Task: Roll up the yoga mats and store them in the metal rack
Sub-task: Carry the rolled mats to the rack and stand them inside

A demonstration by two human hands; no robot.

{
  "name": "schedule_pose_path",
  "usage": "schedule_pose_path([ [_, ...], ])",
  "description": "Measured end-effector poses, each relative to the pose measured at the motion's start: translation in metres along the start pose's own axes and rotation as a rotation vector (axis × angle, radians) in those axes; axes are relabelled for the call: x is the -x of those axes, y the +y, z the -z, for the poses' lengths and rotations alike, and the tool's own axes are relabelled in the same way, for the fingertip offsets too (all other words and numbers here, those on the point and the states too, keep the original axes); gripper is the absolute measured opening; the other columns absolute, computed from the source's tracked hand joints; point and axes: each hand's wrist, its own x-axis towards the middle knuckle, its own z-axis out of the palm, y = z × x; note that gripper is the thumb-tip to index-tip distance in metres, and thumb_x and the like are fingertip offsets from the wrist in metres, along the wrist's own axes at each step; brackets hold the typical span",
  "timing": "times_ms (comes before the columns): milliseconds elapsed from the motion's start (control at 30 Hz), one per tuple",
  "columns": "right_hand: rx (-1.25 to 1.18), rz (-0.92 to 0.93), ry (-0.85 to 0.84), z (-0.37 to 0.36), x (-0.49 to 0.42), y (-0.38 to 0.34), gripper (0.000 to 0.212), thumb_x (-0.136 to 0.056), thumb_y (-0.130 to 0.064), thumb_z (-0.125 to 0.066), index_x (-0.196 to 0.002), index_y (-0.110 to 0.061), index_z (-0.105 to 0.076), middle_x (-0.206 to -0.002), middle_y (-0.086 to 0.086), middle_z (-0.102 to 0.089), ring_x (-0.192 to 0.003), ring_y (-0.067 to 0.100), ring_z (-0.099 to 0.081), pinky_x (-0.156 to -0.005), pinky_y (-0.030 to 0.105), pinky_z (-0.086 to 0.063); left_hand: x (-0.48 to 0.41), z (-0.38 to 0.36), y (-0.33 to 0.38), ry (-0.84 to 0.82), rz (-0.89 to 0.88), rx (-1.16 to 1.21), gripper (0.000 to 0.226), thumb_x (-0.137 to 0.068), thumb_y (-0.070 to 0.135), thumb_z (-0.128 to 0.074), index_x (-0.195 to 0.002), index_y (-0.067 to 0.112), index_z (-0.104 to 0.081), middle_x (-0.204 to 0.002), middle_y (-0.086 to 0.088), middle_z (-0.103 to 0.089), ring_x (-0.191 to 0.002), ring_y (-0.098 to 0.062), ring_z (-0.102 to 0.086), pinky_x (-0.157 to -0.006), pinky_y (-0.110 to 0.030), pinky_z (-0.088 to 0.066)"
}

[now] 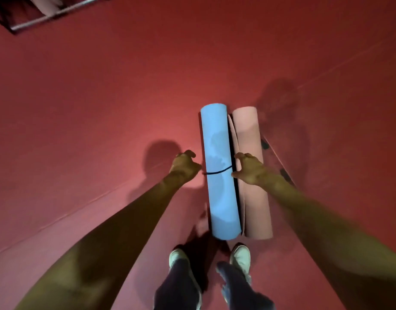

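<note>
The rolled blue yoga mat lies lengthwise ahead of the shoes, the rolled pink yoga mat just beside its right; the left hand and right hand flank it, each pinching the black band crossing it.

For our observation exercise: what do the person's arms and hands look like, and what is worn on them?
The left arm and right arm are bare, no sleeves in view. The left hand and right hand wear no gloves; no watch or ring shows.
</note>
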Motion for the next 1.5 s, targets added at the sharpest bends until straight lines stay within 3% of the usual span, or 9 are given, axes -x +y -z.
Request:
schedule_pose_path([
  [167,-0.024,0.058,0.027,-0.065,-0.089,0.065,0.072,-0.086,-0.021,-0.065,-0.146,-0.01,-0.025,-0.143,0.016,-0.036,-0.131,0.031,-0.035,-0.105,0.035,-0.034,-0.082,-0.08,-0.045,-0.01,0.099,0.141,0.053,-0.082,0.02,-0.073,-0.13,0.009,-0.055,-0.13,-0.01,-0.056,-0.116,-0.025,-0.053,-0.088,-0.024,-0.042],
  [333,-0.436,0.038,0.195,-0.112,-0.177,0.107,0.077,-0.09,-0.033,-0.061,-0.15,-0.01,-0.018,-0.154,0.009,-0.023,-0.14,0.024,-0.026,-0.111,0.029,-0.023,-0.163,-0.153,-0.075,0.015,0.092,0.358,0.05,-0.089,0.041,-0.063,-0.126,0.009,-0.056,-0.121,-0.005,-0.061,-0.084,-0.019,-0.058,-0.063,-0.016,-0.044],
  [500,-0.584,0.013,0.283,-0.139,-0.242,0.118,0.072,-0.094,-0.036,-0.054,-0.149,-0.008,-0.016,-0.157,0.007,-0.014,-0.144,0.019,-0.016,-0.117,0.03,-0.014,-0.216,-0.197,-0.096,0.041,0.147,0.549,0.055,-0.093,0.045,-0.054,-0.137,0.012,-0.048,-0.13,-0.001,-0.055,-0.116,-0.02,-0.052,-0.097,-0.032,-0.041],
  [767,-0.685,-0.125,0.233,-0.153,-0.279,0.115,0.061,-0.082,-0.041,-0.066,-0.129,-0.006,-0.047,-0.128,0.009,-0.057,-0.114,0.027,-0.056,-0.097,0.036,-0.045,-0.236,-0.22,-0.106,-0.061,0.19,0.729,0.04,-0.095,0.031,-0.056,-0.129,0.011,-0.054,-0.124,0.0,-0.06,-0.092,-0.013,-0.055,-0.062,-0.018,-0.035],
  [933,-0.781,-0.178,0.13,-0.148,-0.262,0.106,0.098,-0.048,-0.048,-0.076,-0.134,-0.015,-0.045,-0.134,0.002,-0.051,-0.114,0.022,-0.056,-0.096,0.04,-0.048,-0.209,-0.212,-0.109,-0.058,0.264,0.818,0.005,-0.086,0.02,-0.053,-0.083,0.017,-0.056,-0.079,0.0,-0.054,-0.063,-0.015,-0.047,-0.053,-0.026,-0.034],
  [1033,-0.893,-0.11,0.038,-0.146,-0.233,0.088,0.09,-0.065,-0.04,-0.078,-0.143,-0.026,-0.034,-0.145,-0.003,-0.037,-0.116,0.015,-0.053,-0.088,0.037,-0.051,-0.167,-0.195,-0.116,-0.023,0.292,0.944,0.013,-0.059,0.023,-0.055,-0.071,0.017,-0.052,-0.068,0.002,-0.048,-0.059,-0.016,-0.04,-0.052,-0.027,-0.03],
  [1200,-0.882,-0.031,0.004,-0.12,-0.159,0.047,0.091,-0.049,-0.075,-0.07,-0.129,-0.041,-0.042,-0.136,-0.004,-0.047,-0.112,0.015,-0.056,-0.092,0.043,-0.048,-0.094,-0.154,-0.115,0.018,0.304,1.155,0.046,-0.074,0.051,-0.064,-0.107,0.019,-0.062,-0.101,-0.005,-0.063,-0.086,-0.021,-0.058,-0.077,-0.034,-0.049],
  [1333,-0.926,0.041,-0.094,-0.083,-0.09,0.014,0.063,-0.074,-0.057,-0.068,-0.126,-0.032,-0.042,-0.124,-0.009,-0.053,-0.102,0.008,-0.054,-0.095,0.042,-0.043,-0.033,-0.111,-0.099,0.043,0.286,1.275,0.085,-0.075,0.083,-0.036,-0.124,0.017,-0.058,-0.117,-0.006,-0.062,-0.108,-0.025,-0.058,-0.098,-0.049,-0.045],
  [1500,-0.95,0.131,-0.147,-0.053,-0.027,-0.021,0.065,-0.065,-0.039,-0.08,-0.115,-0.027,-0.041,-0.125,-0.005,-0.05,-0.111,0.009,-0.053,-0.083,0.03,-0.043,0.022,-0.065,-0.066,0.199,0.162,1.287,0.07,-0.074,0.074,-0.054,-0.129,0.031,-0.054,-0.127,0.002,-0.058,-0.117,-0.02,-0.054,-0.097,-0.057,-0.043],
])
